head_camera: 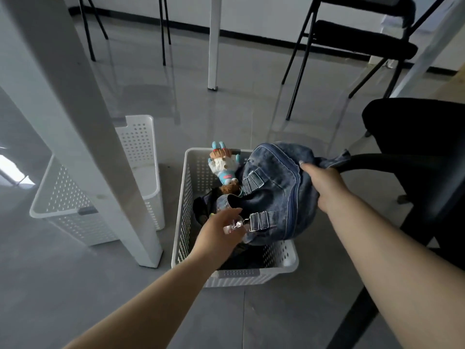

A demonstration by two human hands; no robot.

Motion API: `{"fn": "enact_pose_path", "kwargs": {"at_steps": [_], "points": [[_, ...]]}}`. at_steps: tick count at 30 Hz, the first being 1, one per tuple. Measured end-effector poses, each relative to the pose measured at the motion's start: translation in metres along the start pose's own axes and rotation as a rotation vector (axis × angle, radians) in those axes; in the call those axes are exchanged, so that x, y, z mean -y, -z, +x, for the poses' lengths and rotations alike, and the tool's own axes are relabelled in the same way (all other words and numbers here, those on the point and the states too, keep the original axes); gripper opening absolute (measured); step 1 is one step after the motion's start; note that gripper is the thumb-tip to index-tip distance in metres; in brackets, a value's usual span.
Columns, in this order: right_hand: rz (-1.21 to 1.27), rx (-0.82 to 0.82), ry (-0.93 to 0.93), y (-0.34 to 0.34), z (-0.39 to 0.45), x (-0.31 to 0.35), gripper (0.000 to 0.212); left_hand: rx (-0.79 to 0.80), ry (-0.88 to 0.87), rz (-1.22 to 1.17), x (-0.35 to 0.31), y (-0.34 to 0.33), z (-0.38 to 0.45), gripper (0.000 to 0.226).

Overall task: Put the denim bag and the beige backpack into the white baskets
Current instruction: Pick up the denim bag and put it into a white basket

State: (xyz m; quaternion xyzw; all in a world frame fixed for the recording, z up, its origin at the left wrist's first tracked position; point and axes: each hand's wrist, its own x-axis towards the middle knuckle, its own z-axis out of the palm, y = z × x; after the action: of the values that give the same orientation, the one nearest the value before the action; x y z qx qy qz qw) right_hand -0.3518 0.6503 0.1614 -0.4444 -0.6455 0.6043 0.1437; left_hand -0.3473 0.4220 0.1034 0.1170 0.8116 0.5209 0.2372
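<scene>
The denim bag (271,187) lies partly inside the nearer white basket (186,197) on the floor, bulging over its right rim. My right hand (324,182) grips the bag's upper right edge. At the bag's lower left, my left hand (221,230) holds a small clear charm by the metal strap clip. A toy figure keychain (224,165) and a small brown plush hang at the bag's far side. A second white basket (141,157) stands to the left with nothing showing in it. No beige backpack is in view.
A thick white table leg (88,137) stands between the two baskets. Another white leg (214,46) and black chair legs (299,64) are farther back. A black chair (422,147) is close on the right. Grey tiled floor surrounds everything.
</scene>
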Motion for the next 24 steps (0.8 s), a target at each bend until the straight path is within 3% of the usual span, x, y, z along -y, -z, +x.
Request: {"fn": "enact_pose_path", "kwargs": {"at_steps": [2,4,6,8,10,14,19,22,24], "points": [[0.022,0.08,0.019,-0.002,-0.015,0.003,0.039,0.014,0.013,-0.014,0.004,-0.005,0.0,0.04],[0.035,0.261,0.061,-0.007,-0.032,0.006,0.011,0.018,0.025,-0.011,0.01,-0.011,0.001,0.036],[0.024,0.497,0.044,-0.01,-0.051,0.008,0.012,-0.01,0.019,-0.011,0.017,-0.016,0.002,0.026],[0.036,0.601,0.021,-0.011,-0.061,0.007,0.019,-0.042,0.015,-0.026,0.023,-0.018,0.003,0.022],[0.128,0.548,-0.008,-0.01,-0.06,0.008,0.02,-0.045,0.007,-0.042,0.026,-0.018,0.004,0.024],[0.303,0.273,-0.055,-0.007,-0.042,0.013,0.018,-0.05,-0.016,-0.067,0.028,-0.014,0.008,0.019],[0.46,0.12,-0.058,-0.001,-0.025,0.01,0.02,-0.013,-0.042,-0.058,0.031,-0.011,0.01,0.017],[0.317,-0.003,-0.117,0.008,-0.005,-0.021,0.055,0.009,-0.015,-0.022,0.035,-0.014,0.008,0.019],[0.211,0.008,-0.163,0.018,0.002,-0.039,0.073,0.04,-0.004,-0.008,0.037,-0.017,0.005,0.02]]}}
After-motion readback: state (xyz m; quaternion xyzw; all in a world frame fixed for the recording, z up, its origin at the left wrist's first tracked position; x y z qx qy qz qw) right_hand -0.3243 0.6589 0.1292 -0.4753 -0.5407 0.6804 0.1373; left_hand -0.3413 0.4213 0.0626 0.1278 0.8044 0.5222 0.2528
